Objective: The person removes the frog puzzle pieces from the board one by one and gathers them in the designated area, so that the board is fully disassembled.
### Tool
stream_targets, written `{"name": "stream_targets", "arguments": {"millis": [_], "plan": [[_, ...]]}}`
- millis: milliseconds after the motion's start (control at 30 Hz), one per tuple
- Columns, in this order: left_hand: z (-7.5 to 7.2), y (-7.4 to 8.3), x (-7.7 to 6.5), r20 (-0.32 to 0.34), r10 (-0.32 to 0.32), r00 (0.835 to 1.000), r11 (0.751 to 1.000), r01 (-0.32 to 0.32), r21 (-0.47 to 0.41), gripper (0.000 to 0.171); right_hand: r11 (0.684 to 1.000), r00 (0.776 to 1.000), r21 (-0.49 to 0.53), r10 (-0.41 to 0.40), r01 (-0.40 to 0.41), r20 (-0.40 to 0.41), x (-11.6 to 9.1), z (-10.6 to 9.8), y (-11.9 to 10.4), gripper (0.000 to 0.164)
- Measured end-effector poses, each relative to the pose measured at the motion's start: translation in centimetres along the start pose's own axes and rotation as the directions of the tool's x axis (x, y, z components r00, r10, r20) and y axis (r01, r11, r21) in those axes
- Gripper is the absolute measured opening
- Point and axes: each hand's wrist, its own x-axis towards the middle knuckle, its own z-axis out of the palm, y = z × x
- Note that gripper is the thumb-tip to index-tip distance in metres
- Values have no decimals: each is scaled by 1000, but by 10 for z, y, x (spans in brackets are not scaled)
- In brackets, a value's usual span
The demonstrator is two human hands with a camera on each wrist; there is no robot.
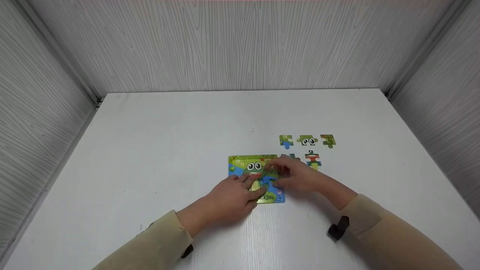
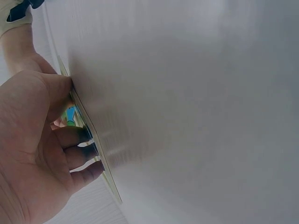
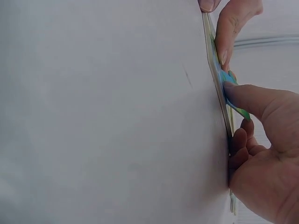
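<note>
A flat jigsaw puzzle (image 1: 240, 162) with a cartoon frog on a green and blue ground lies on the table, its lower left covered by my left hand (image 1: 233, 195). That hand's spread fingers (image 2: 84, 156) press on the puzzle, with the thumb at its near edge. Over the puzzle's right side, my right hand (image 1: 296, 175) pinches a blue and green puzzle piece (image 3: 242, 112) between thumb and fingers. The piece tilts up from the puzzle's surface in the right wrist view, and its far part is hidden by the fingers.
Loose puzzle pieces lie beyond the right hand: a green and blue corner (image 1: 286, 141), one with eyes (image 1: 307, 141), a green one (image 1: 329, 140), and a red-mouthed pair (image 1: 312, 159). More show behind the knuckles. White panels (image 1: 240, 45) wall the table's back and sides.
</note>
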Motion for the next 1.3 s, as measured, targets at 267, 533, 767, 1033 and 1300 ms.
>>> {"name": "stream_targets", "arguments": {"millis": [267,533,767,1033,1300], "plan": [[2,-1,0,5,-1,1000,1000,1,-8,48,999,1000,20,30,-30,9,-1,-1,0,42],[-1,0,0,8,0,1000,1000,0,-11,48,999,999,29,43,-44,7,-1,-2,-1,43],[0,0,-1,-13,10,1000,1000,-10,2,47,999,1000,41,20,-20,11,-1,-2,1,44],[1,0,-1,-24,15,1000,1000,-15,2,47,999,1000,47,0,-1,17,0,-1,3,44],[1,0,-1,-1,8,1000,1000,-8,17,48,1000,999,2,23,-23,22,-1,-1,2,50]]}}
